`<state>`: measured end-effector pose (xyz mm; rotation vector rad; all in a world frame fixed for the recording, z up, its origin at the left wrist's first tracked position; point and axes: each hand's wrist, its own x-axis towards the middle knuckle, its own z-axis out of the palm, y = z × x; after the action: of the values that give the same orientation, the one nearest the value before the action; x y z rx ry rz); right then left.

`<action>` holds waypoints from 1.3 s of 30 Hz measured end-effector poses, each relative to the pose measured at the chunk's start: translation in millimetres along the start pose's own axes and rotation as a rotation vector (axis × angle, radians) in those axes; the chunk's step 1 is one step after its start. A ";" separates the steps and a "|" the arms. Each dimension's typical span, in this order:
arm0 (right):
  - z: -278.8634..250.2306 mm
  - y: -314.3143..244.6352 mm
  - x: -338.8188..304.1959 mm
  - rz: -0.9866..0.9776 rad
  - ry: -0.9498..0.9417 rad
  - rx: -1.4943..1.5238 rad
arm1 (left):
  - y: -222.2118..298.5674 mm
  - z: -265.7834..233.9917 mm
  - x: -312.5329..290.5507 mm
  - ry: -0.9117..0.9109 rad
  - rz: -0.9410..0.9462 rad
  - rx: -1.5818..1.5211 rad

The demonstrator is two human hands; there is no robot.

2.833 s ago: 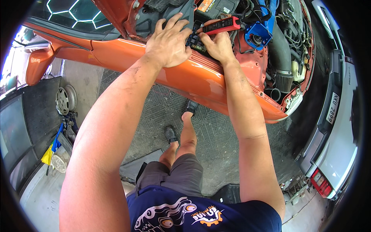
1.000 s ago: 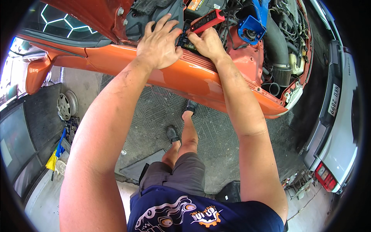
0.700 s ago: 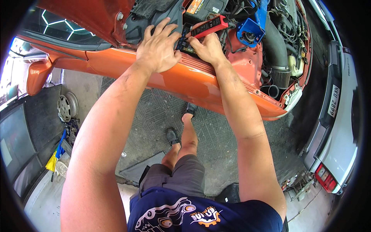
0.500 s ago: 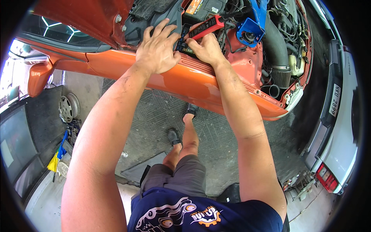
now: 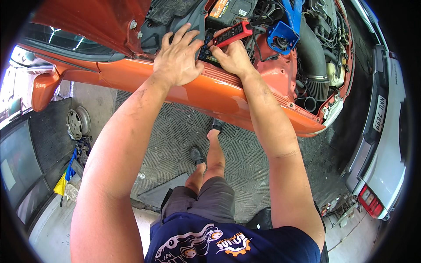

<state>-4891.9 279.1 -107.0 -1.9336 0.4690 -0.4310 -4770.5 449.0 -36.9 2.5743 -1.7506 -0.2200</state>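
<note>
In my right hand [image 5: 233,58] is a red and black handheld circuit tester [image 5: 232,34], gripped with the fingers wrapped round it. Its left end points down at an uncovered fuse box [image 5: 206,54] along the inner edge of the engine bay; the tip is hidden. My left hand [image 5: 179,56] lies with fingers spread over the edge of the orange fender [image 5: 197,92], beside the fuse box. Just beyond the tester sits a car battery [image 5: 231,9] with a black and orange top.
A blue strut brace [image 5: 284,37] and a dark intake pipe [image 5: 312,48] lie right of my hands. The raised orange hood [image 5: 92,22] slopes in from the left. A silver vehicle [image 5: 383,144] stands at far right, and a wheel rim [image 5: 79,121] rests at left.
The tester in my right hand has shifted very slightly left and its right end has dipped a little. My left hand stays in nearly the same place.
</note>
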 end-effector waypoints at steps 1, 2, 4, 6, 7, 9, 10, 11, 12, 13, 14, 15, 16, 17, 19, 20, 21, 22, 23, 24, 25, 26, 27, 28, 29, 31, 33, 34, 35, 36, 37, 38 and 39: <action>0.2 0.7 0.0 -0.009 0.002 -0.004 | -0.1 0.3 0.1 0.006 0.002 -0.001; 0.2 1.3 0.1 -0.018 0.005 -0.009 | 0.1 0.5 0.2 0.011 0.005 -0.001; 0.0 -2.2 1.1 -0.021 -0.031 -0.026 | -1.5 1.2 -0.7 0.018 0.004 -0.003; -5.3 -4.2 1.2 -0.006 -0.100 -0.061 | -1.3 0.7 -0.5 0.024 0.007 -0.008; -5.1 -1.1 1.0 -0.037 -0.095 -0.041 | -0.4 0.1 0.1 0.022 0.010 -0.010; -1.6 0.3 0.1 -0.099 -0.089 0.002 | 0.7 -0.5 -0.4 0.018 0.012 -0.013; -2.4 -1.3 -0.1 -0.083 -0.107 0.005 | 0.5 -0.5 -0.1 0.019 0.012 -0.016; -2.3 -2.8 -0.4 -0.070 -0.086 0.040 | 0.5 -0.5 0.4 0.020 0.013 -0.020; -1.2 -5.8 -1.0 -0.057 -0.064 0.077 | -0.1 -0.2 0.3 0.021 0.014 -0.022; -0.9 -8.6 -1.3 -0.044 -0.042 0.114 | -0.6 0.2 -0.1 0.025 0.016 -0.024; -1.7 -10.8 -1.2 -0.043 -0.064 0.061 | -1.2 0.6 -0.6 0.030 0.018 -0.026; -3.5 -11.4 -1.1 -0.043 -0.085 0.006 | -1.5 0.8 -0.4 0.035 0.022 -0.028; -4.8 -11.9 -0.8 -0.043 -0.107 -0.048 | -2.2 0.9 -0.2 0.035 0.025 -0.025; -5.3 -12.5 -0.3 -0.044 -0.102 -0.031 | -3.0 1.0 -0.1 0.034 0.027 -0.023; -5.2 -10.6 -1.0 -0.045 -0.093 0.004 | -2.1 0.7 0.6 0.029 0.029 -0.018; -5.1 -9.6 -1.3 -0.067 -0.076 -0.012 | -1.3 0.8 1.0 0.025 0.028 -0.015; -4.7 -7.8 -1.5 -0.090 -0.060 -0.027 | -0.9 0.5 1.3 0.022 0.026 -0.012; -4.5 -6.0 -1.4 -0.112 -0.043 -0.043 | -0.8 0.2 1.7 0.019 0.025 -0.009; -4.8 -4.1 -0.9 -0.126 -0.041 -0.055 | -0.8 -0.1 2.1 0.016 0.025 -0.006; -4.9 -3.2 -0.3 -0.141 -0.042 -0.067 | -0.9 0.2 2.0 0.013 0.022 -0.004; -4.9 -2.5 0.1 -0.156 -0.042 -0.079 | -1.0 0.4 2.1 0.014 0.023 -0.007; -4.9 -1.7 0.5 -0.163 -0.045 -0.083 | -1.2 0.5 2.2 0.015 0.024 -0.009; -5.2 -1.9 0.9 -0.171 -0.048 -0.088 | -1.3 0.3 2.2 0.017 0.025 -0.012; -5.3 -2.3 1.2 -0.178 -0.051 -0.094 | -1.4 0.1 1.9 0.015 0.023 -0.012; -4.2 -2.9 0.6 -0.133 -0.052 -0.044 | -1.4 -0.2 1.3 0.014 0.020 -0.012; -2.3 -2.3 -0.4 -0.045 -0.051 0.052 | -1.2 -0.6 2.4 0.016 0.022 -0.020; -0.2 -1.8 -0.5 -0.070 -0.043 0.067 | -0.7 -1.2 1.7 0.017 0.026 -0.034; 0.0 -1.3 -0.3 -0.083 -0.039 0.076 | -0.4 -1.4 1.9 0.018 0.026 -0.037; -1.9 -0.4 -0.3 -0.073 -0.068 0.050 | 0.0 -1.6 2.1 0.018 0.027 -0.039; -3.8 -1.9 -0.8 -0.064 -0.098 0.027 | -0.3 -1.7 1.7 0.017 0.026 -0.041; -4.8 -3.3 -0.5 -0.054 -0.128 0.003 | -0.6 -1.8 1.3 0.017 0.023 -0.040; -4.5 -4.8 0.4 -0.068 -0.122 -0.008 | -1.0 -1.8 1.0 0.017 0.021 -0.040; -4.7 -5.0 0.2 -0.080 -0.115 -0.021 | -0.3 -2.3 1.0 0.016 0.020 -0.042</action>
<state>-4893.4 277.3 -100.6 -1.9902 0.3238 -0.3652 -4769.5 448.0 -34.8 2.5212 -1.7467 -0.2317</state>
